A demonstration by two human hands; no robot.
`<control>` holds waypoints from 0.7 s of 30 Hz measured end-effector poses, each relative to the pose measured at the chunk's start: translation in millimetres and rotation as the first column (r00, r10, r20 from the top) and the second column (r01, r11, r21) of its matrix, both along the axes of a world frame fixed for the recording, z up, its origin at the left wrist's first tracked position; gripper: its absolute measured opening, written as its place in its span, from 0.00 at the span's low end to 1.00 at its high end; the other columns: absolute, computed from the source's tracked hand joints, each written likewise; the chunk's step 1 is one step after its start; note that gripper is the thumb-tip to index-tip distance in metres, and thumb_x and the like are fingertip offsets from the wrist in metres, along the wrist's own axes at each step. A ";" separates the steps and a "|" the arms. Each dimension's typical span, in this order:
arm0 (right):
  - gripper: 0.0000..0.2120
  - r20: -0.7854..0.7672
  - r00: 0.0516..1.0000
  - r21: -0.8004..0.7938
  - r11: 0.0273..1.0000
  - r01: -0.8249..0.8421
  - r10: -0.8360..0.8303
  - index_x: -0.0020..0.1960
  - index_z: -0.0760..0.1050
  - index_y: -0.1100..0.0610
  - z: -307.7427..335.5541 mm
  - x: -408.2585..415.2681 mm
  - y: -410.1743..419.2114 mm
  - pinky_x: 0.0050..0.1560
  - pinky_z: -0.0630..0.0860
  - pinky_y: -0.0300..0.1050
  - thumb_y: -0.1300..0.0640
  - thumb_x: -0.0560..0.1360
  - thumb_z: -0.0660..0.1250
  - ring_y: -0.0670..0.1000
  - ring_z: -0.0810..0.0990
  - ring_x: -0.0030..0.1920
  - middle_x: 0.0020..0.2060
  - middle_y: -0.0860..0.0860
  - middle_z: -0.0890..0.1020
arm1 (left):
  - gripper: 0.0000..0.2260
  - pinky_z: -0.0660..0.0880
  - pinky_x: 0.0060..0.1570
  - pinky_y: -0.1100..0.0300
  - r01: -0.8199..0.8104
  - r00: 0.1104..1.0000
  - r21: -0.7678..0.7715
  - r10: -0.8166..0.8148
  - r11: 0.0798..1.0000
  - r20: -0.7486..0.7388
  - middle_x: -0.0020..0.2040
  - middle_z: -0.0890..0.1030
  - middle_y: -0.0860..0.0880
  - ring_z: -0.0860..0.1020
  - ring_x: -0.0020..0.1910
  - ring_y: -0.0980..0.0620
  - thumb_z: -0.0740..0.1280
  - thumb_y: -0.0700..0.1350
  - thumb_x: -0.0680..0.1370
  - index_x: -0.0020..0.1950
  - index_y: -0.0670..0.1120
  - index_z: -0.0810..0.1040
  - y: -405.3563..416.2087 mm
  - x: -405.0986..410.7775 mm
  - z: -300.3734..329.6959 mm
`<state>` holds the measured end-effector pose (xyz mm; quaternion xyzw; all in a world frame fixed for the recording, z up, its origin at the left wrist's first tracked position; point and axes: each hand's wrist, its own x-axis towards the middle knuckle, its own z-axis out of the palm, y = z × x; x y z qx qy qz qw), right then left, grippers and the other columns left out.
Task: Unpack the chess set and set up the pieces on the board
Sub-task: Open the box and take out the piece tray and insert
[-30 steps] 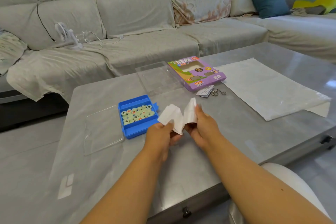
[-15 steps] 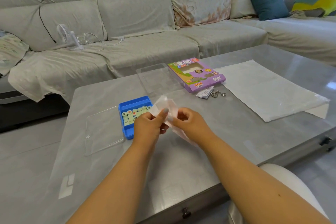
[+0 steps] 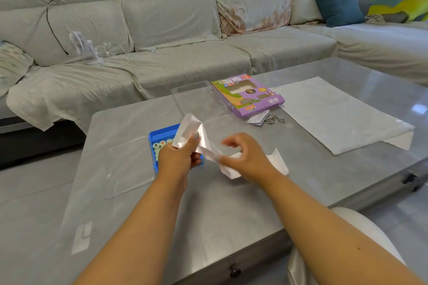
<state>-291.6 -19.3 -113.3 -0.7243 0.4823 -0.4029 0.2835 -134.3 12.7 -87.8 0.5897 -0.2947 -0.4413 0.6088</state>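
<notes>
- The left hand point(image 3: 178, 157), just left of frame centre, is pinching the upper end of the folded paper board point(image 3: 203, 143) between thumb and curled fingers, holding that end up above the table.
- The right hand point(image 3: 245, 157), at frame centre, is gripping the lower folds with its fingers curled round them; motion blur is hiding exactly how the fingertips lie.
- Compared with half a second ago, the hands are now pulled apart: the sheet, then bunched between them, is stretching into a twisted strip, with one flap trailing out to the right of the right wrist.
- This suggests the board is partway unfolded and not yet flat, so no piece can be placed yet.
- Behind the left hand, the blue tray point(image 3: 162, 134) is still holding the round pieces point(image 3: 159, 146), untouched.
- The clear lid point(image 3: 129, 166) is lying flat at left of centre on the grey table point(image 3: 231, 215).
- Further up, right of centre, the purple box point(image 3: 250, 97) is lying beside a clear insert point(image 3: 196, 99).
</notes>
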 end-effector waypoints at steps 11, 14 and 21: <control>0.07 0.228 0.966 0.451 0.893 0.004 -0.119 0.38 0.77 0.57 15.2 -10.7 -18.7 0.33 0.72 0.36 0.61 0.75 0.68 0.47 0.73 0.30 0.30 0.51 0.78 | 0.12 0.74 0.28 0.64 0.040 0.998 0.049 -0.037 0.998 -0.050 0.25 0.72 0.48 0.69 0.24 0.54 0.72 0.46 0.74 0.39 0.40 0.73 -8.7 24.4 10.3; 0.05 0.462 0.840 0.671 0.732 -0.121 -0.285 0.40 0.76 0.59 20.7 -17.5 -23.4 0.28 0.74 0.37 0.63 0.75 0.67 0.48 0.76 0.30 0.30 0.53 0.80 | 0.11 0.74 0.31 0.63 -0.043 0.998 0.073 0.039 0.996 0.051 0.32 0.75 0.46 0.71 0.28 0.52 0.72 0.46 0.74 0.38 0.40 0.76 -14.2 37.2 6.8; 0.07 0.595 0.703 0.744 0.597 -0.300 -0.389 0.47 0.79 0.64 35.2 -21.7 -22.6 0.43 0.80 0.49 0.59 0.74 0.68 0.56 0.82 0.40 0.41 0.58 0.83 | 0.08 0.74 0.36 0.59 -0.148 0.933 0.069 0.116 0.987 0.342 0.34 0.78 0.48 0.72 0.30 0.52 0.74 0.46 0.72 0.41 0.42 0.80 -18.9 41.8 17.3</control>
